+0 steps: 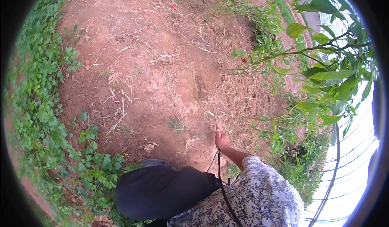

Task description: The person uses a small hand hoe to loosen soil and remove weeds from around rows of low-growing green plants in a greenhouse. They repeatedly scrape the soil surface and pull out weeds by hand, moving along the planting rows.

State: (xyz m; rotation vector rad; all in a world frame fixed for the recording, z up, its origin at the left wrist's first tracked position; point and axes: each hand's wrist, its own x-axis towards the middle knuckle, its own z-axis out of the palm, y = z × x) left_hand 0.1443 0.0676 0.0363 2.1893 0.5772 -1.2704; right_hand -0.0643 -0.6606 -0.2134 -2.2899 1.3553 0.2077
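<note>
My right hand [222, 140] is low over the bare soil, just ahead of my bent knee. Its fingers are closed round a thin stick-like piece [215, 117] that points away from me; whether it is a dry stalk or a slim tool I cannot tell. A black cable [220, 169] runs up past my patterned sleeve [267, 184] to near the wrist. My left hand is out of view. Dry straw and a pale flat scrap [210, 113] lie on the soil [152, 87] near the tip of the thin piece.
Low leafy green plants [39, 105] line the left side. Pepper plants [334, 75] lean in from the right, and red pieces [172, 7] lie on the ground farther off. My dark trouser leg [164, 190] and grey shoe [156, 162] fill the lower middle. Greenhouse framing [331, 172] shows at right.
</note>
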